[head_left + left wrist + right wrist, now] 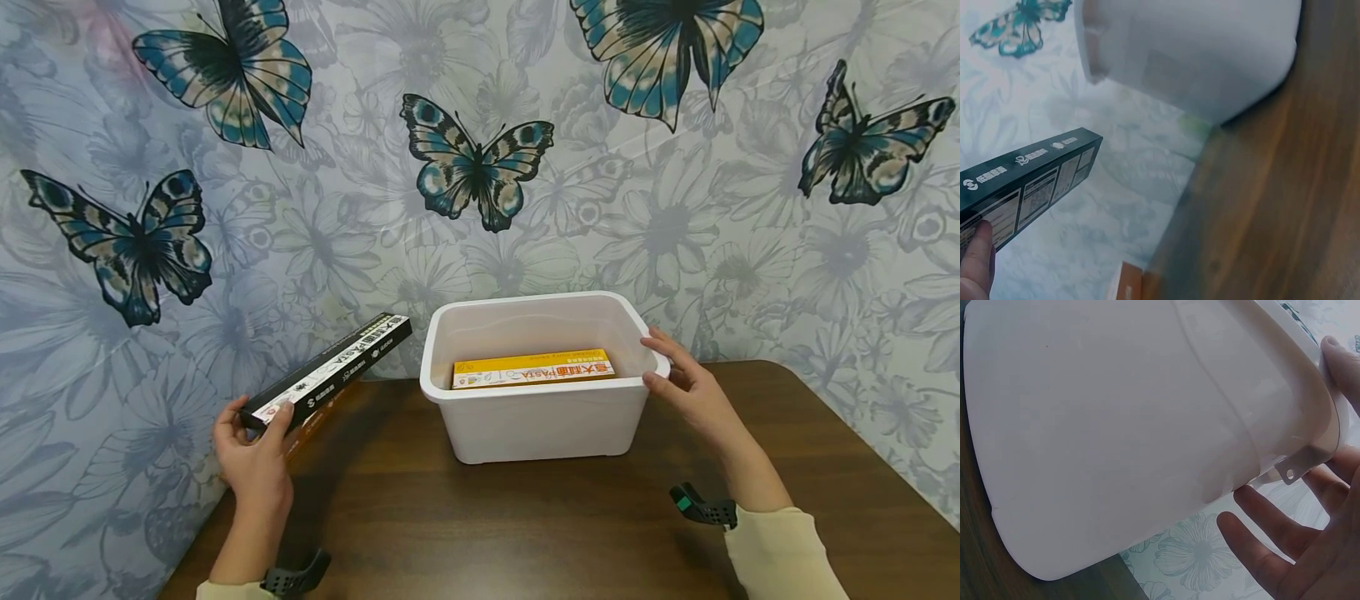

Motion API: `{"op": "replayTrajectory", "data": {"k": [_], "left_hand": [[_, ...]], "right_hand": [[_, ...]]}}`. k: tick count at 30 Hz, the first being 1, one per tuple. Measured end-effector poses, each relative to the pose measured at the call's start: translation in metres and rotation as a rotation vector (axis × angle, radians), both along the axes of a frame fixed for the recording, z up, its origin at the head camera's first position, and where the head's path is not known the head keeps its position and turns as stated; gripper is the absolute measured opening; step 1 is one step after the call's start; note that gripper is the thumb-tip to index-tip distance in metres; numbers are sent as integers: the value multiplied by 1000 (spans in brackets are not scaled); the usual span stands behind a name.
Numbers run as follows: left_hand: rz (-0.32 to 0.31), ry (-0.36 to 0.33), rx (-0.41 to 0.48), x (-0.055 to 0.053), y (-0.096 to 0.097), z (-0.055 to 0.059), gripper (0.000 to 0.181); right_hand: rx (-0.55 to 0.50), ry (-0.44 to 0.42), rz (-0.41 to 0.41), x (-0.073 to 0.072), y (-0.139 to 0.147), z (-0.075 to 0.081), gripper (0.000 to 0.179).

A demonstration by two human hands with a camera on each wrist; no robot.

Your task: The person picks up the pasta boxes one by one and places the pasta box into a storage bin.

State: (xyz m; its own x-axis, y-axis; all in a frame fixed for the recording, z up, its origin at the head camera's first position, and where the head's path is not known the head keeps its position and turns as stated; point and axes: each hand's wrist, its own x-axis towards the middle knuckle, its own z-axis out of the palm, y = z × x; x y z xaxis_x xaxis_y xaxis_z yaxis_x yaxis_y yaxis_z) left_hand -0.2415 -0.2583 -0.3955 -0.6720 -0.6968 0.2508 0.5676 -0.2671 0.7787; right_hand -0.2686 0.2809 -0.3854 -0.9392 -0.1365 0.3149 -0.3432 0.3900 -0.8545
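My left hand (255, 462) grips the near end of a long black box (333, 367) with a white label strip, its far end tilted up left of the bin. In the left wrist view a finger (979, 259) lies along the printed side of that box. A white plastic bin (540, 425) stands on the table, and inside it lies a yellow-and-white box marked PASTA (534, 369). My right hand (693, 387) holds the bin's right end at the rim, thumb over it and fingers around the outside, some of them spread below in the right wrist view.
An orange box (1129, 282) lies at the table's left edge, mostly hidden under the black box in the head view. The brown wooden table (465, 525) meets a wall covering (337, 192) with butterflies and flowers behind the bin.
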Motion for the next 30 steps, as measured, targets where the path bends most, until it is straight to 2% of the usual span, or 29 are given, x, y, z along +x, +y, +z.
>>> {"op": "replayTrajectory", "data": {"k": [9, 21, 26, 30], "left_hand": [[-31, 50, -10, -7, 21, 20, 57], [-97, 77, -15, -13, 49, 35, 56], [-158, 108, -32, -14, 61, 40, 56], [-229, 100, -45, -15, 71, 43, 56]], "right_hand": [[-1, 11, 3, -2, 0, -2, 54], [-2, 29, 1, -2, 1, -3, 54], [-13, 35, 6, -2, 0, -3, 54], [-13, 44, 7, -2, 0, -3, 54]]}}
